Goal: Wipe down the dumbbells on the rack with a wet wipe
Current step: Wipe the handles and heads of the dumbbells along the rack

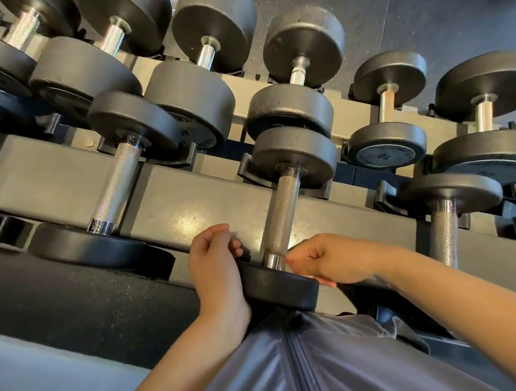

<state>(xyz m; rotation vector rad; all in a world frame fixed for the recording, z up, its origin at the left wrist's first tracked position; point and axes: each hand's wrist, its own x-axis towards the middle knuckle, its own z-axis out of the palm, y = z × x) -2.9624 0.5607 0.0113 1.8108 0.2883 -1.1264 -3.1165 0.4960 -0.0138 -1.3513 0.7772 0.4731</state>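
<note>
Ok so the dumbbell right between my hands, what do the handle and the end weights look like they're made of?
The handle looks like bright chromed steel: shiny, with crosshatched knurling along the grip. The near end weight looks like matte black rubber or urethane, dull with soft rounded edges; the far end weight looks the same, greyer with scuffs. A metal core can't be confirmed.

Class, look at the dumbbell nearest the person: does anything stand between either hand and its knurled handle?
Nothing visible does. The left hand rests against the near weight head, and the right hand sits curled beside the base of the handle. The handle's length is bare. No wet wipe is clearly visible in either hand.
</note>
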